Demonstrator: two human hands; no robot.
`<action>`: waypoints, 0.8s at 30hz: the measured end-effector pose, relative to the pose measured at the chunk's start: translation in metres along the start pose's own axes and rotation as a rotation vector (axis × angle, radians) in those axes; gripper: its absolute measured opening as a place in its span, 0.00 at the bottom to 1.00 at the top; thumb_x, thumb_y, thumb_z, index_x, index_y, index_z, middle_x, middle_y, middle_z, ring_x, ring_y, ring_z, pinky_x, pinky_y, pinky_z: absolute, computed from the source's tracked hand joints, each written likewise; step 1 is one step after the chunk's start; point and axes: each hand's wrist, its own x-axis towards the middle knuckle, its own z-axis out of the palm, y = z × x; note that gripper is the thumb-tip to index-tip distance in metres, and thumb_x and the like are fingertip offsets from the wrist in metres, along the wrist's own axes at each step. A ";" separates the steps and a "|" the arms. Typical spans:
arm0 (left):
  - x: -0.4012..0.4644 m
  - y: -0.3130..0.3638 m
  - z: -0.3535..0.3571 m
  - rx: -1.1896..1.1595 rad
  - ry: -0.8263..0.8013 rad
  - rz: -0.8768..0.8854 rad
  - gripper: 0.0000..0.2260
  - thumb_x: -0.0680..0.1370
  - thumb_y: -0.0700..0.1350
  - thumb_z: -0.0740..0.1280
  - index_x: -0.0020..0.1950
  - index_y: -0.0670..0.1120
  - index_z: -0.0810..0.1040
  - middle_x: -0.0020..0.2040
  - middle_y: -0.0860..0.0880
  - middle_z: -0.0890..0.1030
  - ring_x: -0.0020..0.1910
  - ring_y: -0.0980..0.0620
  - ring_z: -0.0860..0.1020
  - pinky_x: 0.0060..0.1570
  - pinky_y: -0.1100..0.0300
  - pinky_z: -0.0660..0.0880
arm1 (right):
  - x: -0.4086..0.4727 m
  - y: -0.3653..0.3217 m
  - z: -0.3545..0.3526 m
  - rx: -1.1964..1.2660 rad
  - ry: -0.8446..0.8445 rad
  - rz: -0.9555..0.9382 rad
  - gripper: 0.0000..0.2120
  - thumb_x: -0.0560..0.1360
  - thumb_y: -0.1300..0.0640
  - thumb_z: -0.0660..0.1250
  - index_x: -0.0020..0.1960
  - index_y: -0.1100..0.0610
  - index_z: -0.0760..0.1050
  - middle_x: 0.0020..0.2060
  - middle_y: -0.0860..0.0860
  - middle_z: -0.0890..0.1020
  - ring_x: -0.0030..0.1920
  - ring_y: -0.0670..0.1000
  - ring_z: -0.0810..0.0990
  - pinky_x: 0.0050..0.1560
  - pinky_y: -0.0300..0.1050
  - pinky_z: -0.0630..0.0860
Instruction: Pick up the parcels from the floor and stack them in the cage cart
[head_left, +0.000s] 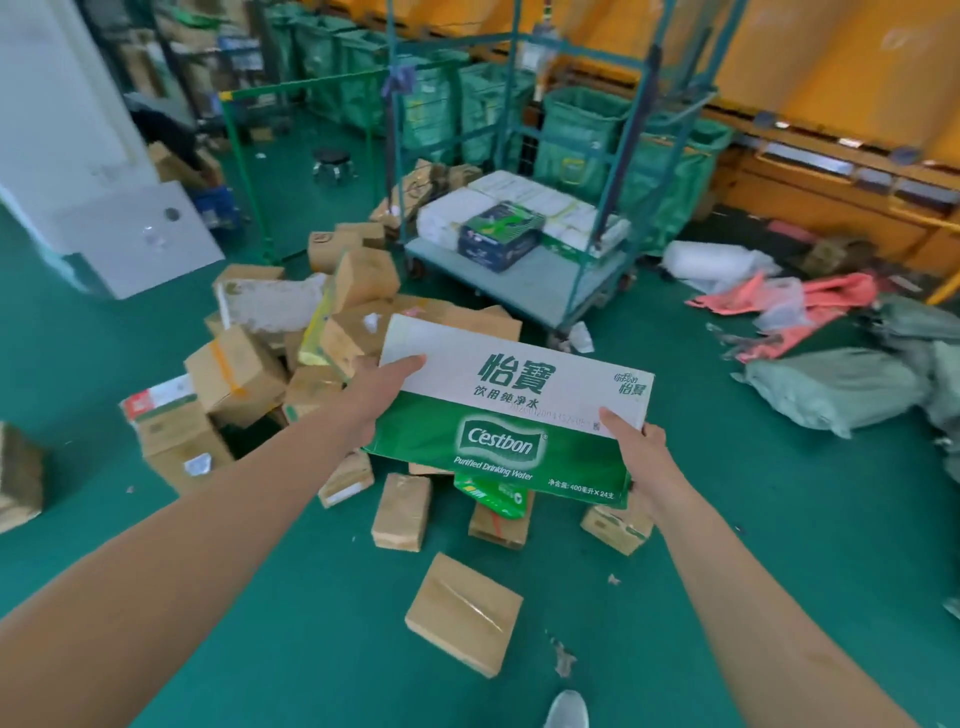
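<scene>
Green flooring (753, 519) spreads through a cluttered sorting room lined with green bins (582, 135). Both arms reach forward: the left hand (382, 387) grips the left edge of a green-and-white water carton (514, 415), thumb on top, and the right hand (641, 449) clasps its right corner. The carton hangs above scattered brown parcels (462, 613). Beyond, across open floor, stands the cage cart (519, 280), partly loaded at the back.
</scene>
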 end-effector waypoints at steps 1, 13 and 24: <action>0.000 0.004 0.021 0.006 -0.023 0.002 0.36 0.73 0.59 0.76 0.70 0.48 0.60 0.59 0.47 0.77 0.50 0.46 0.82 0.36 0.52 0.82 | 0.007 -0.001 -0.017 0.024 0.010 -0.004 0.43 0.76 0.36 0.72 0.81 0.49 0.54 0.76 0.48 0.68 0.74 0.57 0.69 0.76 0.62 0.64; 0.050 0.042 0.266 -0.090 -0.121 0.071 0.36 0.72 0.57 0.78 0.72 0.47 0.63 0.61 0.44 0.81 0.51 0.44 0.85 0.40 0.45 0.84 | 0.139 -0.051 -0.210 0.086 0.054 -0.050 0.35 0.80 0.42 0.70 0.77 0.54 0.56 0.65 0.50 0.75 0.51 0.48 0.78 0.36 0.44 0.69; 0.104 0.094 0.381 -0.094 0.012 0.106 0.21 0.79 0.53 0.74 0.63 0.48 0.67 0.57 0.48 0.79 0.48 0.49 0.81 0.29 0.56 0.81 | 0.262 -0.129 -0.270 0.091 0.016 -0.145 0.37 0.78 0.41 0.72 0.78 0.54 0.57 0.66 0.50 0.76 0.61 0.53 0.77 0.57 0.51 0.75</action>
